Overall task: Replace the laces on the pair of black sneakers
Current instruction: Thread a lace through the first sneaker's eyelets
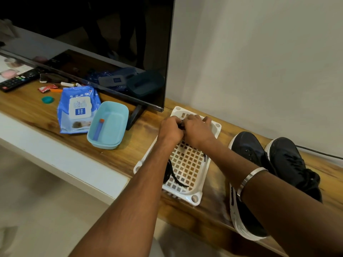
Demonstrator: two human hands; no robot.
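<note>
Two black sneakers with white soles stand side by side on the wooden shelf at the right, the left sneaker (246, 149) and the right sneaker (289, 160), both partly hidden by my right forearm. A white perforated tray (187, 164) lies left of them. Black laces (171, 173) rest in its near left part, and a short lace end (204, 157) shows at its right wall. My left hand (170, 129) and my right hand (196, 129) meet over the tray's far end, fingers closed together on a small black lace piece (181, 125). How much lace they hold is hidden.
A television (92, 43) stands on the shelf behind the tray, its foot (134, 115) close to my left hand. Left of that are a light blue tub (109, 125) with a blue tube, a wipes pack (78, 110), a remote (16, 80) and small clutter. A cable (315, 152) runs behind the sneakers.
</note>
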